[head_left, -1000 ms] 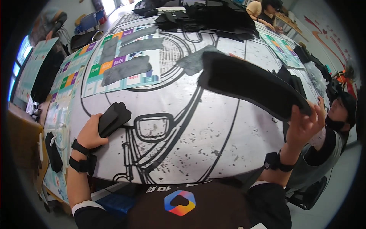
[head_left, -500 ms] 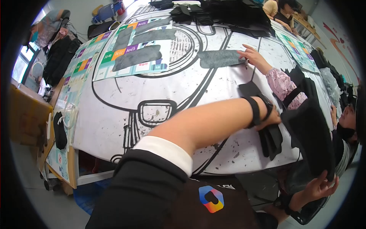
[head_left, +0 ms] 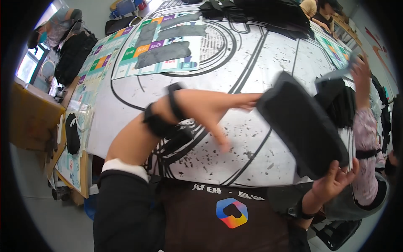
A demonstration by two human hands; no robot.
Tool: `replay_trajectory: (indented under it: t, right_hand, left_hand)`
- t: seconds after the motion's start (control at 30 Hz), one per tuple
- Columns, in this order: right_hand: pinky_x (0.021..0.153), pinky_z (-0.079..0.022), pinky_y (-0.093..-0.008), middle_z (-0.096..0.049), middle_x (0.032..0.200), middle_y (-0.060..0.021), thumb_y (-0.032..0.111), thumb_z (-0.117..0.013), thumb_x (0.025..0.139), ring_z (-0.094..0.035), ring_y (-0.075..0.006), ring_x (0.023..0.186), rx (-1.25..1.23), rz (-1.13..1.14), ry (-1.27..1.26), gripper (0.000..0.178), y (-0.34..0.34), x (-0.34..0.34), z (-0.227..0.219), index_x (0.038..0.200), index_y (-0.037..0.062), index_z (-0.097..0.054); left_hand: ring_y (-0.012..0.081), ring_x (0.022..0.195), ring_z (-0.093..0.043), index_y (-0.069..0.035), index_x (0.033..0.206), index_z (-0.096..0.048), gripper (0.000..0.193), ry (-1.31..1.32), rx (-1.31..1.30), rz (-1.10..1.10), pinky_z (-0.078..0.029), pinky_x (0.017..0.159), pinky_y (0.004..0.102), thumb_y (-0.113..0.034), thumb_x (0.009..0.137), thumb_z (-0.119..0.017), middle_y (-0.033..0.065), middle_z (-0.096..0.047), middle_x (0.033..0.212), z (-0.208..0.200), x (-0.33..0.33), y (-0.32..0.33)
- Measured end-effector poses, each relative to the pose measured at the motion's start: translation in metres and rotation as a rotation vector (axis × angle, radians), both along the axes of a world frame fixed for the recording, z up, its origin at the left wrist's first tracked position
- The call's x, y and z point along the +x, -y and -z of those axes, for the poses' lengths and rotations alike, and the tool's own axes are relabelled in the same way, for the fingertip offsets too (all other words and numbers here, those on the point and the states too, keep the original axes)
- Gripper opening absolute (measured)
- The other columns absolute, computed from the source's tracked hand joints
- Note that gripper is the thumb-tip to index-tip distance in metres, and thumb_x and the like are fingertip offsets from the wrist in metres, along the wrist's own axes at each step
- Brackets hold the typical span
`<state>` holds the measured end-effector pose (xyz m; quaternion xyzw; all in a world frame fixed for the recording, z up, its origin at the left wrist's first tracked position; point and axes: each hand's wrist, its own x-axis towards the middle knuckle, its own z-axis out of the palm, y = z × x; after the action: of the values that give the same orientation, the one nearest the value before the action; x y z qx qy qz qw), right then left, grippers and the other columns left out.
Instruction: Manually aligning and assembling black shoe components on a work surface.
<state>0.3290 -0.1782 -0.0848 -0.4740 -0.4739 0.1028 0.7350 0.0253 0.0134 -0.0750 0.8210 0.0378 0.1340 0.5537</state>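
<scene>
My right hand [head_left: 331, 185] grips the lower end of a long flat black pad [head_left: 302, 126] and holds it tilted above the table's right front. My left hand [head_left: 210, 111] reaches across my body, fingers spread. Its fingertips are at the pad's upper left end; the blur hides whether they touch it. Both my wrists wear black bands. Beneath lies a white table cover [head_left: 252, 63] printed with black line drawings.
A co-worker's hand [head_left: 361, 69] in a pink patterned sleeve lifts a grey piece over a stack of black pads [head_left: 338, 103] at right. Dark grey strips [head_left: 161, 54] lie on a colourful sheet at the far left. More black goods [head_left: 260, 10] are piled at the back. A black item [head_left: 72, 134] rests on the left edge.
My left arm has drawn back from the black stack at right toward the middle. My right hand has lifted the black pad up over the table.
</scene>
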Motion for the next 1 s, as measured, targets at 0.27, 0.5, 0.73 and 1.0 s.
replay_trajectory:
  t: [0.27,0.5,0.73,1.0]
  right_hand:
    - [0.078,-0.047,-0.0272,-0.028,0.123,-0.0101,-0.007,-0.059,0.082,-0.054,-0.0166,0.093,-0.206,-0.812,0.148,0.04,-0.07,-0.162,0.005,0.117,-0.0008,-0.041]
    - [0.067,-0.051,-0.0334,-0.056,0.1,-0.0214,0.006,-0.06,0.083,-0.063,-0.0283,0.08,-0.386,-0.92,0.321,0.057,-0.151,-0.303,0.02,0.127,0.0088,-0.024]
    - [0.096,-0.038,-0.044,-0.037,0.129,-0.0252,0.009,-0.068,0.07,-0.042,-0.0418,0.113,-0.131,-0.704,0.931,0.064,-0.158,-0.323,0.073,0.127,0.0048,-0.038]
    - [0.1,-0.031,-0.0467,-0.04,0.129,-0.0215,0.012,-0.065,0.073,-0.036,-0.042,0.121,-0.245,-0.523,1.005,0.056,-0.136,-0.177,0.036,0.124,0.0052,-0.044]
  left_hand:
    - [0.0181,0.103,-0.055,-0.006,0.137,-0.027,0.081,0.107,-0.591,-0.956,-0.043,0.089,0.0303,-0.004,0.071,-0.073,0.0127,-0.055,0.114,0.003,-0.18,0.111]
    - [0.0201,0.098,-0.058,-0.006,0.131,-0.032,0.065,0.301,-0.463,-1.421,-0.048,0.088,0.0317,0.002,0.076,-0.065,0.0143,-0.058,0.11,0.017,-0.276,0.113]
    - [0.0202,0.092,-0.059,-0.005,0.133,-0.031,0.066,-0.078,-0.319,-1.61,-0.048,0.083,0.03,0.0,0.077,-0.065,0.0169,-0.059,0.107,0.081,-0.371,0.075]
    - [0.0212,0.098,-0.057,-0.007,0.134,-0.032,0.063,0.018,-0.319,-1.586,-0.045,0.088,0.0326,0.0,0.079,-0.062,0.0158,-0.058,0.11,0.083,-0.383,0.052]
